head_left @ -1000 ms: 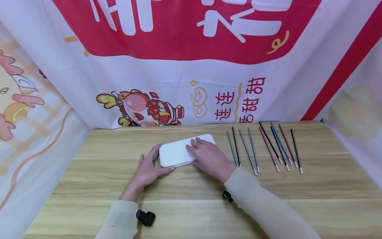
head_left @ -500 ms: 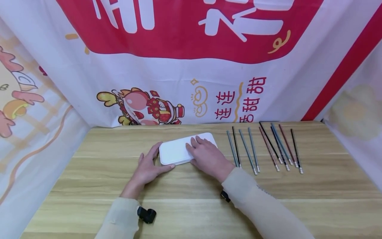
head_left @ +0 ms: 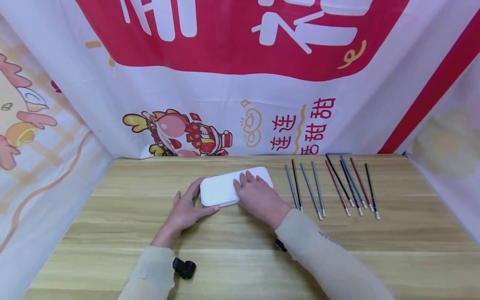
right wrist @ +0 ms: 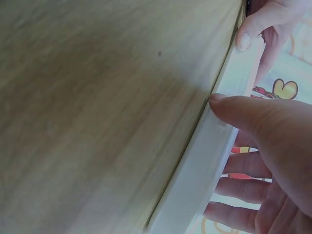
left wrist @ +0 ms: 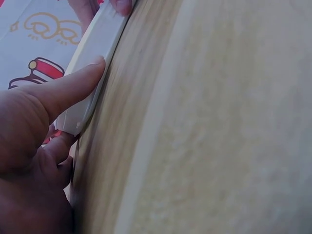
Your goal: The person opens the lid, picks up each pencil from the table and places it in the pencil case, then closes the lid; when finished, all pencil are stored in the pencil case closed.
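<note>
A white rectangular box [head_left: 219,191] with rounded corners lies flat on the wooden table, its lid closed. My left hand [head_left: 186,211] holds its left end, the thumb along the near side and the fingers round the end. Over the right part of the lid lies my right hand [head_left: 260,199], fingers spread across the top. In the right wrist view, that hand's thumb presses the near side wall of the box [right wrist: 195,180]. The left thumb touches the same wall in the left wrist view. What the box contains is hidden.
Several blue and dark pencils [head_left: 308,189] lie right of the box. Further right is another loose group of red, black and blue pencils [head_left: 350,187]. A printed cloth backdrop [head_left: 232,91] hangs along the table's back edge, with more cloth at both sides.
The box has shifted very slightly away from me, and the right forearm has moved a little to the left. Both hands keep their places on the box; the pencils stay put.
</note>
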Demonstrator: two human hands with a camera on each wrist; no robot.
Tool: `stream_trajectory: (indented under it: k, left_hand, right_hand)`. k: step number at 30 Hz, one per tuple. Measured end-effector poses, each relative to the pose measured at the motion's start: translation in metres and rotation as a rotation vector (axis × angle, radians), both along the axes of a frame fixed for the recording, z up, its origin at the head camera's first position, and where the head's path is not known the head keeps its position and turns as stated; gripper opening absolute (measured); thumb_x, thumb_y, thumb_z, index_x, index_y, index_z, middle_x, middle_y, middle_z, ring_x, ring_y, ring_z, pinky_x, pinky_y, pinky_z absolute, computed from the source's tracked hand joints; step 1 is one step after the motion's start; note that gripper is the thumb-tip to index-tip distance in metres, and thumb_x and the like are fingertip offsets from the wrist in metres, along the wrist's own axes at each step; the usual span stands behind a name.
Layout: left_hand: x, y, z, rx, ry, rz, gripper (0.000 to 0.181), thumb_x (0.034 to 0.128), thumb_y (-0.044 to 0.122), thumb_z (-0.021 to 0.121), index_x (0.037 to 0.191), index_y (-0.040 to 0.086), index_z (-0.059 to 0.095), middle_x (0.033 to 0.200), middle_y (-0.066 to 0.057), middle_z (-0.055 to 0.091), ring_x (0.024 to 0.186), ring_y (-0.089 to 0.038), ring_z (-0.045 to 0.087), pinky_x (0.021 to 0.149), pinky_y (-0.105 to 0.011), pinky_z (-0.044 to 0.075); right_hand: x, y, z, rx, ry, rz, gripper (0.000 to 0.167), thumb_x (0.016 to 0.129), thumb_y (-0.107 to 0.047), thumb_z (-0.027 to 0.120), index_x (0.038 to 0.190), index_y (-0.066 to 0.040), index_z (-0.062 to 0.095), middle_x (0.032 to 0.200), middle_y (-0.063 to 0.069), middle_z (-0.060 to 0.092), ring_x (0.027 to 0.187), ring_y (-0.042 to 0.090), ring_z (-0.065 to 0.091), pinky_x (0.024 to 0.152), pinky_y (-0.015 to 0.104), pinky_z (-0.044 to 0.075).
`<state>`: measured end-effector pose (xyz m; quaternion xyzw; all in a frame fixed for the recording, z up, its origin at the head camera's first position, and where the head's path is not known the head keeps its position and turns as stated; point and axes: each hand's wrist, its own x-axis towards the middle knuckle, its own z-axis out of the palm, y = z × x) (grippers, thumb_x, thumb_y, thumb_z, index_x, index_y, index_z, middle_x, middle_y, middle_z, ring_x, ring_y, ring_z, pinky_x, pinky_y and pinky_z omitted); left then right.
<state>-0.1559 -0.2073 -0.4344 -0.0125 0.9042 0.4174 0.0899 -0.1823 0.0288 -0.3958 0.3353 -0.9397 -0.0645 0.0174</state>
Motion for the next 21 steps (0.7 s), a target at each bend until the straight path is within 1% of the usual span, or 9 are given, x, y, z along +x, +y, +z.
stream_trajectory:
  k: [4,6,9,14,16,21]
  left_hand:
    - [0.000,-0.001,-0.002,-0.006,0.003,-0.006,0.104,0.0928,0.043,0.085,0.172,0.019,0.023,0.179,-0.014,0.026,0.168,-0.037,0.022,0.135,-0.064,-0.017]
    - [0.000,-0.002,-0.002,-0.004,0.004,-0.007,0.104,0.0930,0.044,0.085,0.173,0.019,0.022,0.180,-0.014,0.025,0.168,-0.036,0.021,0.135,-0.064,-0.017]
    - [0.000,-0.003,-0.003,0.007,0.001,-0.007,0.104,0.0935,0.042,0.085,0.173,0.019,0.022,0.180,-0.014,0.025,0.168,-0.036,0.021,0.135,-0.063,-0.018]
    - [-0.002,-0.002,-0.002,0.013,-0.007,-0.007,0.103,0.0938,0.040,0.085,0.173,0.019,0.022,0.180,-0.013,0.025,0.168,-0.035,0.019,0.135,-0.062,-0.019]
    - [-0.002,-0.002,-0.002,0.017,-0.007,-0.007,0.103,0.0938,0.040,0.085,0.173,0.020,0.022,0.180,-0.013,0.025,0.169,-0.034,0.019,0.135,-0.062,-0.019]
    - [0.000,-0.002,-0.001,0.024,-0.003,-0.013,0.102,0.0942,0.038,0.085,0.172,0.020,0.023,0.180,-0.012,0.024,0.169,-0.035,0.019,0.134,-0.062,-0.019]
  right_hand:
    - [0.002,-0.001,-0.003,-0.001,0.001,-0.017,0.048,0.111,-0.029,0.060,0.154,-0.007,0.058,0.159,0.021,0.057,0.151,0.038,0.054,0.118,0.055,0.054]
    - [0.002,-0.002,-0.003,-0.003,-0.015,-0.026,0.049,0.112,-0.029,0.060,0.156,-0.007,0.057,0.161,0.021,0.055,0.152,0.038,0.052,0.119,0.056,0.053]
    - [0.002,-0.002,-0.004,-0.010,-0.043,-0.036,0.052,0.111,-0.031,0.061,0.157,-0.007,0.055,0.163,0.021,0.053,0.154,0.039,0.050,0.121,0.056,0.050]
    - [-0.001,-0.004,0.001,-0.019,-0.107,-0.061,0.058,0.108,-0.034,0.067,0.157,-0.006,0.054,0.164,0.022,0.052,0.156,0.040,0.047,0.124,0.058,0.047]
    - [-0.002,-0.007,0.003,-0.026,-0.131,-0.072,0.059,0.106,-0.032,0.069,0.157,-0.005,0.055,0.163,0.023,0.052,0.156,0.041,0.046,0.125,0.059,0.046]
    - [-0.003,-0.015,0.006,-0.014,-0.151,-0.073,0.055,0.103,-0.028,0.073,0.151,-0.004,0.060,0.158,0.028,0.056,0.151,0.046,0.051,0.120,0.059,0.052]
